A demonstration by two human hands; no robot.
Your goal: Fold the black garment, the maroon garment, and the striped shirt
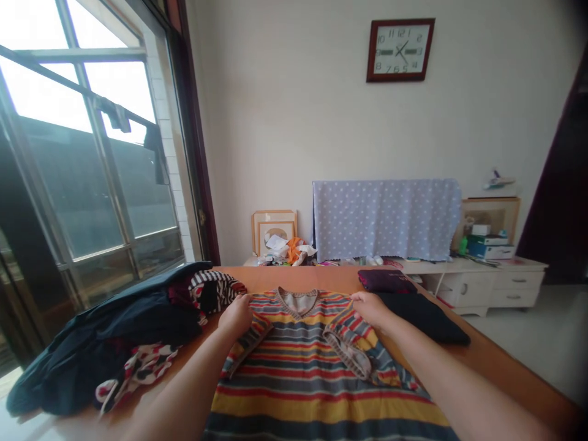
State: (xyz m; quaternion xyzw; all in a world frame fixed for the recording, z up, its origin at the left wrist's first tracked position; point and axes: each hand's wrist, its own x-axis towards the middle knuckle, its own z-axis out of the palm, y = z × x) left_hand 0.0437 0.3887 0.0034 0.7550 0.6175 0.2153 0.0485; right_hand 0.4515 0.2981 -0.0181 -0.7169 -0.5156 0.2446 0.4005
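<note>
A striped shirt (303, 367) in red, yellow and grey lies flat on the wooden table (505, 367), its V-neck pointing away from me. My left hand (236, 313) is closed on the shirt's left shoulder. My right hand (370, 307) grips the right shoulder in the same way. Both short sleeves are folded inward over the chest.
A heap of dark and patterned clothes (119, 331) covers the table's left side. Folded dark garments (413, 309) lie at the right. Beyond the table stand a white cabinet (487, 285), a dotted blue cloth (386, 217), a wall clock (400, 49) and a large window (82, 153).
</note>
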